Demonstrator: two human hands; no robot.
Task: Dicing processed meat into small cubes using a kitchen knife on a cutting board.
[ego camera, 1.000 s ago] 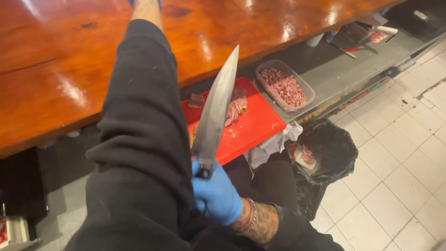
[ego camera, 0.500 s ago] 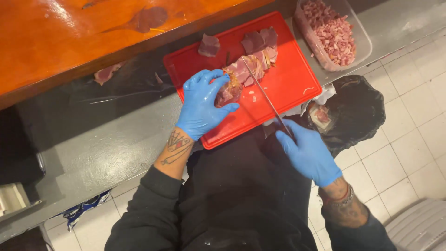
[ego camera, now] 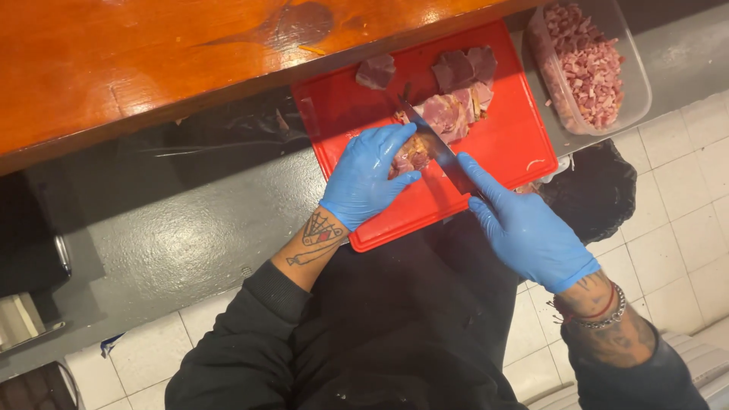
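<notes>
Both hands have closed in since half a second ago: left hand [ego camera: 368, 178] now cupped over meat [ego camera: 414, 156] mid-board [ego camera: 509, 144], right hand [ego camera: 524, 231] gripping knife [ego camera: 437, 148]. Blade runs diagonally toward board's far edge, touching meat beside left fingertips.

This looks like a commercial kitchen or butcher's prep area. A red cutting board [ego camera: 486, 152] lies on a grey steel counter [ego camera: 190, 228] beneath a wooden shelf [ego camera: 152, 61]. A clear tub of diced meat [ego camera: 588, 64] stands nearby, above white floor tiles [ego camera: 683, 250].
</notes>
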